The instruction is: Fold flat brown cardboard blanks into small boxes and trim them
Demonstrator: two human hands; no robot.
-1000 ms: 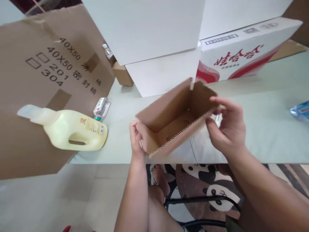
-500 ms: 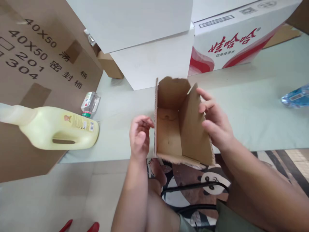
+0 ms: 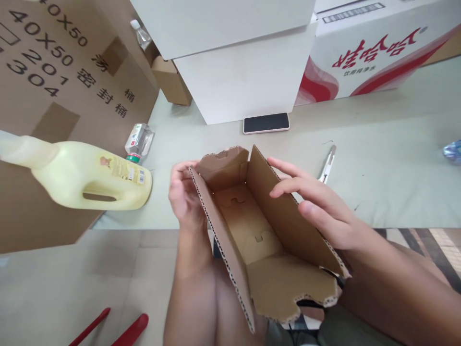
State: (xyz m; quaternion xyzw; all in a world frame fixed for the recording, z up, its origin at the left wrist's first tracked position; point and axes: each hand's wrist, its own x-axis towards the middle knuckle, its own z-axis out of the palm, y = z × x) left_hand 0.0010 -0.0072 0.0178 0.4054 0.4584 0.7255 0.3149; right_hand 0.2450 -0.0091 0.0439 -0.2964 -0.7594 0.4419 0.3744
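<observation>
An open-topped cardboard box [image 3: 288,226] with ragged, torn upper edges is held tilted over the table's front edge, its bare inside facing me. Slots and tabs show in its bottom. My left hand [image 3: 184,194] is closed against the outside of its far left corner, the fingers bent and partly hidden behind the wall. On the opposite side, my right hand [image 3: 319,204] grips the right wall, with fingertips lying over the top edge. Beyond that hand, a white utility knife [image 3: 327,164] lies on the table.
A phone [image 3: 266,123] lies before stacked white boxes [image 3: 237,81]. At left are a yellow jug [image 3: 97,178], a clear bottle [image 3: 139,142] and a large carton [image 3: 54,115]. A red-and-white carton [image 3: 360,62] stands back right, and a blue bottle [image 3: 453,152] lies at the right edge.
The cardboard box has come nearer and turned, its near end swinging right. My left hand has shifted left with its wall. The phone and knife, hidden before, now show.
</observation>
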